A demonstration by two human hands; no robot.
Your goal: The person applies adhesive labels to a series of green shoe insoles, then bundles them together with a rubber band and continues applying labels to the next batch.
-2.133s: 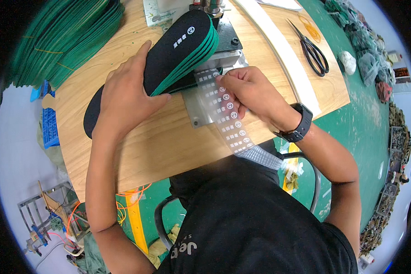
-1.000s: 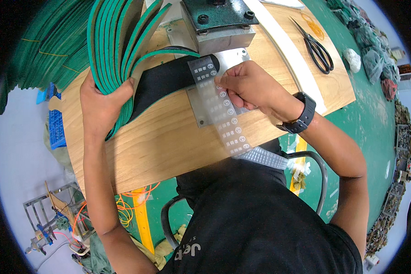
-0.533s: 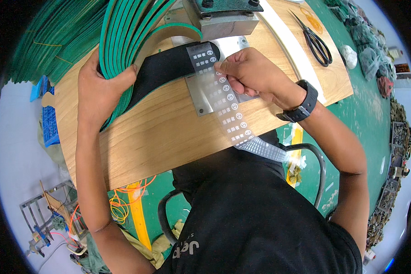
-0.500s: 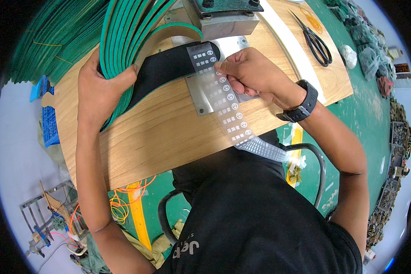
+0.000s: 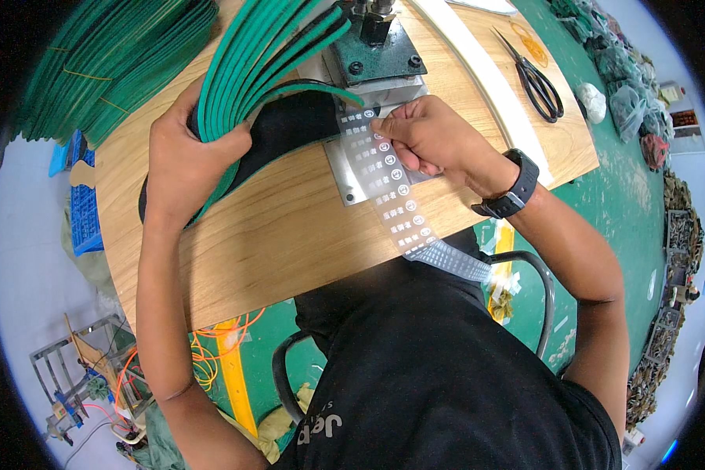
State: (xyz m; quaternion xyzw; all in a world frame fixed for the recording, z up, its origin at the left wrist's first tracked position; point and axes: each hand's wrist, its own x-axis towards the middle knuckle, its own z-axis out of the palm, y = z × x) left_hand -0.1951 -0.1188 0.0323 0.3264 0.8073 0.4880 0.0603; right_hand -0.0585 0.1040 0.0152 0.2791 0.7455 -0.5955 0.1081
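Note:
My left hand (image 5: 189,157) grips a thick bundle of bendy green-and-black insole-like sheets (image 5: 247,66), thumb on the near side and fingers behind. Under the bundle, one such sheet lies with its black face (image 5: 290,124) up, its right end reaching the metal plate (image 5: 351,178). A clear film strip (image 5: 393,186) with rows of white printed marks crosses that end and trails over the table's near edge. My right hand (image 5: 439,145) pinches the film's right edge between thumb and forefinger. Just beyond stands a press head (image 5: 380,59), a steel block under a bolted dark plate.
Black-handled scissors (image 5: 539,88) and yellow rubber bands (image 5: 531,48) lie at the table's far right, past a curved white strip (image 5: 493,94). Stacked green sheets (image 5: 117,66) stand at the far left, near a blue crate (image 5: 84,204). A chair armrest (image 5: 548,294) is beside me.
The view has shifted, so the press sits lower in the picture. The bundle's free ends fan out more, and its lowest green sheet droops closer to the film. Both hands keep their grip.

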